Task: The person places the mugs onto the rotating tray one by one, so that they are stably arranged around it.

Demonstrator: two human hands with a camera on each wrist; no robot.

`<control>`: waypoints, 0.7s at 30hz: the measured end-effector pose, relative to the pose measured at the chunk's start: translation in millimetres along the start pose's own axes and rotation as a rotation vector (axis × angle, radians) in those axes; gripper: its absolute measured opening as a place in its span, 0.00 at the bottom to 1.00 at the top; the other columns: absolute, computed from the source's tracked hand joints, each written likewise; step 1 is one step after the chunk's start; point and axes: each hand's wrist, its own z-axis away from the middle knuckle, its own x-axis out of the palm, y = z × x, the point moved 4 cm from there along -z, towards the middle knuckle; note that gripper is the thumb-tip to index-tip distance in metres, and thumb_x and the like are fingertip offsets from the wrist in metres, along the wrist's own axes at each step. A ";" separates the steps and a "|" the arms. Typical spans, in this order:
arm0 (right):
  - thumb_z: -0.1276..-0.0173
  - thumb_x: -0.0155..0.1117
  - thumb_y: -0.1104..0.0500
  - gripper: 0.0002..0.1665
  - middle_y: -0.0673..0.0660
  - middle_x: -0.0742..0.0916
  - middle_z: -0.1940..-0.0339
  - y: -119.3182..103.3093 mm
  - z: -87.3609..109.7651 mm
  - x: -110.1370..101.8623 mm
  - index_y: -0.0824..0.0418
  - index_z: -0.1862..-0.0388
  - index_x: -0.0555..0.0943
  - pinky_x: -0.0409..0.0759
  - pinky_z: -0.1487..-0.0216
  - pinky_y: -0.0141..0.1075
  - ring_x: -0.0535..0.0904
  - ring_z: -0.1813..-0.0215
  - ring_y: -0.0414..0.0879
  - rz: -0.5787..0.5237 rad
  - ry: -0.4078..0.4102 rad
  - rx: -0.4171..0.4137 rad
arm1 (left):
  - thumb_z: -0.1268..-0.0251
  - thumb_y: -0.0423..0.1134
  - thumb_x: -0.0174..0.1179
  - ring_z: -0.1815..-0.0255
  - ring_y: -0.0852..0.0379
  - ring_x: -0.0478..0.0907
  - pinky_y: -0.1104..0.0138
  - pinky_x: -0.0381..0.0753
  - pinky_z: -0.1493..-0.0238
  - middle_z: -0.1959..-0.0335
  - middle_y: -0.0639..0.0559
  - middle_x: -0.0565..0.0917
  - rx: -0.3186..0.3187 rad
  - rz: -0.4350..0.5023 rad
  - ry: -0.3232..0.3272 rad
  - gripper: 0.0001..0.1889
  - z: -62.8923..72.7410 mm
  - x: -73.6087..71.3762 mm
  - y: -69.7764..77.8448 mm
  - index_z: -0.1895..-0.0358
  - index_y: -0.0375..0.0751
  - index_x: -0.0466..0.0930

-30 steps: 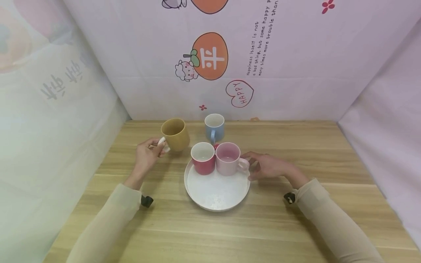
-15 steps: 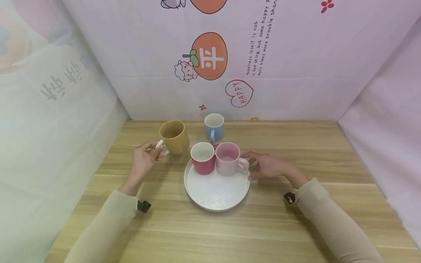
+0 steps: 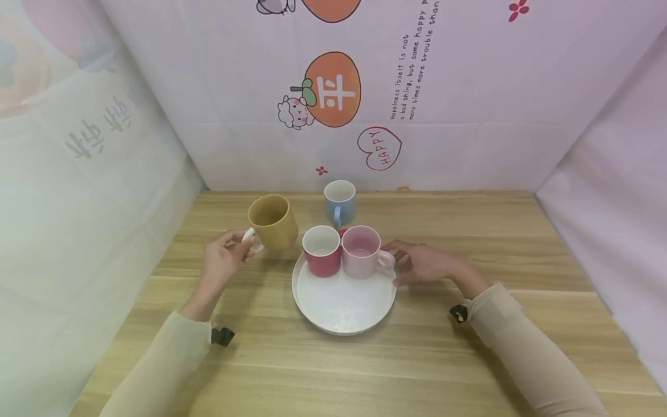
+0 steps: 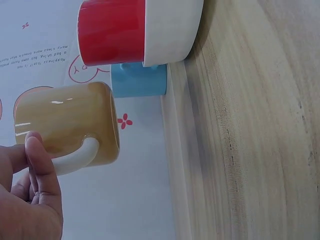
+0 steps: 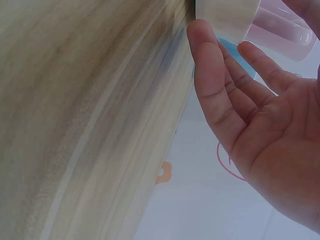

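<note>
My left hand (image 3: 221,260) pinches the white handle of a mustard-yellow mug (image 3: 276,227). The left wrist view shows this mug (image 4: 67,120) raised off the table, with thumb and fingers (image 4: 42,170) on its handle. A red mug (image 3: 324,262) and a pink mug (image 3: 359,263) stand side by side at the back of a round white tray (image 3: 344,307). Beside the tray's right rim, close to the pink mug's handle, my right hand (image 3: 427,263) has its fingers loosely bent. In the right wrist view its palm (image 5: 285,130) holds nothing; whether a fingertip touches the rim I cannot tell.
A light blue mug (image 3: 340,209) stands behind the tray, its handle facing me. Everything rests on a wooden table (image 3: 469,359). Printed white cloth (image 3: 458,116) hangs along the table's back edge, with more cloth at both sides.
My left hand has moved the yellow mug slightly left and toward me, and the mug tilts a little more. The right hand, tray and other mugs have stayed in place.
</note>
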 end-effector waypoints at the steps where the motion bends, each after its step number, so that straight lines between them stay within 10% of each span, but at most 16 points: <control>1: 0.43 0.78 0.49 0.47 0.61 0.83 0.41 -0.2 0.0 0.2 0.49 0.27 0.65 0.84 0.44 0.47 0.85 0.49 0.51 0.002 0.000 -0.004 | 0.33 0.40 0.66 0.73 0.65 0.85 0.71 0.86 0.68 0.55 0.37 0.83 -0.003 0.002 0.002 0.17 1.4 -0.7 0.2 0.50 0.29 0.82; 21: 0.43 0.78 0.48 0.46 0.60 0.83 0.41 0.1 -0.7 0.3 0.48 0.28 0.65 0.84 0.45 0.44 0.85 0.51 0.47 0.008 0.000 0.013 | 0.34 0.38 0.67 0.75 0.66 0.83 0.73 0.85 0.71 0.58 0.44 0.86 0.036 0.011 -0.006 0.15 26.8 -5.5 10.8 0.52 0.29 0.83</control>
